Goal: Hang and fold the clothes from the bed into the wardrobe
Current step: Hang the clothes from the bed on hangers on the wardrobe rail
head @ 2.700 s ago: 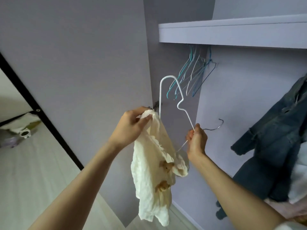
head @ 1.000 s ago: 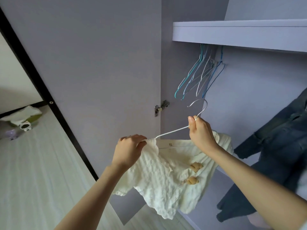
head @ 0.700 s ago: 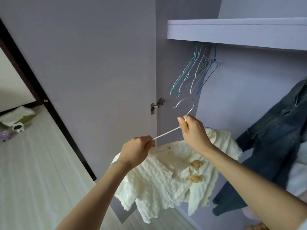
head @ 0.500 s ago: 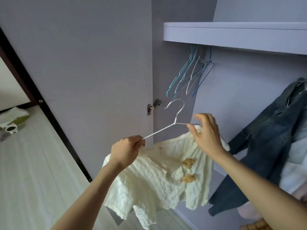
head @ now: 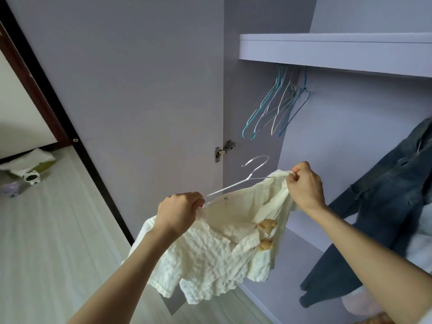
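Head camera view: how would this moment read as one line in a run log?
left hand: grips cream crinkled top | right hand: pinches its shoulder over white wire hanger | step: dressing hanger | not yet hung

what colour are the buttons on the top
Tan buttons on the cream top, seen in the head view.

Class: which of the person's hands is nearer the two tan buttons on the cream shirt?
Right. The right hand is above the buttons; the left hand is farther off.

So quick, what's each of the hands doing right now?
Left hand: gripping the cream top at one shoulder, where the white hanger enters.
Right hand: pinching the top's other shoulder.
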Available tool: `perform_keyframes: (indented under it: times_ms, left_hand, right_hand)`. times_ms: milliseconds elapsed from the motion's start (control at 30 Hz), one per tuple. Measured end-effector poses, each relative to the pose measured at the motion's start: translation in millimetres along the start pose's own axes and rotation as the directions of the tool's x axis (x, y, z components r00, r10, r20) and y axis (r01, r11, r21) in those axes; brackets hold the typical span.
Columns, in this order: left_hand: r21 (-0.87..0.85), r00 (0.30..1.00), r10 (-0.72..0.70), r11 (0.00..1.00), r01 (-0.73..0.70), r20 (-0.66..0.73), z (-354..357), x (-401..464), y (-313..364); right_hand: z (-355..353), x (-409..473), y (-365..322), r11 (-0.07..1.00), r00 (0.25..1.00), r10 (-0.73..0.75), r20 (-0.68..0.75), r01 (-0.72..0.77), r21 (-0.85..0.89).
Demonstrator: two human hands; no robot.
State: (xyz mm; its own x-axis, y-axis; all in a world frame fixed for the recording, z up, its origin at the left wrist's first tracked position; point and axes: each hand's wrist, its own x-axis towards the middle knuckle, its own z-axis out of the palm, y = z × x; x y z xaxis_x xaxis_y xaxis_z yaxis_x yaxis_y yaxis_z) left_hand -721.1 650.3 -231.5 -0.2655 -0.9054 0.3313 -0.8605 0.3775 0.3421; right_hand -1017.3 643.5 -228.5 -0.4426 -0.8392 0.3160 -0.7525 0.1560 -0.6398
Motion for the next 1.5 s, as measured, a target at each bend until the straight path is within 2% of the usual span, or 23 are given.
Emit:
perform_keyframes:
  times_ms: [100, 200, 367, 467, 600, 700, 767, 833, 900, 967, 1067, 1167, 1233, 1333, 1433, 1500]
  left_hand:
    - [-0.004, 0.997, -0.081, 0.997, 0.081, 0.012, 1.5, 1.7, 0.6]
    - [-0.059, 0.988, -0.148, 0.988, 0.144, -0.054, -3.8, 5.8, -4.7]
    - [-0.038, 0.982, 0.030, 0.999, -0.038, -0.188, -8.4, 12.8, -16.2]
    - [-0.028, 0.954, 0.157, 0.985, -0.169, -0.254, -7.8, 18.5, -27.4]
    - [-0.062, 0.936, 0.193, 0.973, -0.220, -0.293, -6.5, 27.3, -31.4]
    - [-0.115, 0.961, 0.131, 0.980, -0.162, -0.242, 1.6, 35.7, -32.3]
    - [-0.171, 0.979, 0.073, 0.980, -0.106, -0.191, 14.3, 45.6, -29.5]
    - [-0.193, 0.987, 0.047, 0.978, -0.076, -0.151, 30.0, 57.0, -21.8]
    - [-0.185, 0.993, 0.051, 0.980, -0.070, -0.107, 45.2, 69.9, -6.1]
    - [-0.186, 0.998, 0.026, 0.982, -0.036, -0.055, 56.8, 83.1, 13.5]
    - [-0.239, 0.997, -0.043, 0.969, 0.057, 0.066, 69.0, 105.4, 47.1]
    - [-0.299, 0.995, 0.033, 0.954, -0.002, 0.098, 74.4, 127.1, 87.5]
    - [-0.291, 0.994, 0.076, 0.955, -0.052, 0.074, 70.4, 137.1, 113.1]
    - [-0.282, 0.982, 0.182, 0.941, -0.187, -0.044, 57.7, 152.0, 151.7]
    - [-0.229, 0.940, 0.305, 0.914, -0.334, -0.156, 45.5, 167.9, 191.5]
    - [-0.165, 0.879, 0.403, 0.877, -0.450, -0.255, 40.5, 178.6, 218.6]
  right_hand:
    - [-8.3, -0.7, -6.7, 0.996, 0.996, -0.059, -0.068, 0.063, 0.063]
    - [-9.5, -8.8, -8.5, 0.991, 0.992, -0.123, -0.035, 0.121, -0.061]
    - [-13.9, -4.0, 12.9, 0.986, 0.994, -0.104, -0.043, 0.097, -0.134]
    - [-19.0, 7.8, 23.7, 0.960, 0.981, -0.190, 0.034, 0.193, -0.202]
    - [-20.7, 13.2, 27.6, 0.874, 0.896, -0.412, 0.167, 0.440, -0.208]
    - [-27.8, 7.4, 34.5, 0.871, 0.873, -0.384, 0.300, 0.451, -0.197]
    - [-35.3, -1.7, 44.1, 0.867, 0.868, -0.370, 0.330, 0.451, -0.213]
    - [-42.3, -13.6, 53.4, 0.885, 0.874, -0.306, 0.378, 0.407, -0.226]
    - [-50.6, -24.8, 62.5, 0.919, 0.897, -0.179, 0.404, 0.299, -0.256]
    - [-59.2, -32.9, 70.3, 0.940, 0.921, -0.088, 0.379, 0.202, -0.274]
    - [-73.0, -39.8, 79.3, 0.924, 0.966, 0.052, 0.251, 0.048, -0.379]
    - [-85.0, -40.6, 90.3, 0.873, 0.977, 0.196, 0.078, -0.138, -0.468]
    - [-90.4, -37.6, 91.3, 0.848, 0.963, 0.267, -0.023, -0.246, -0.469]
    - [-98.0, -24.1, 85.1, 0.869, 0.924, 0.340, -0.174, -0.379, -0.319]
    - [-104.6, -2.1, 78.6, 0.885, 0.870, 0.383, -0.311, -0.442, -0.146]
    - [-109.7, 14.2, 74.7, 0.886, 0.819, 0.416, -0.395, -0.463, -0.027]
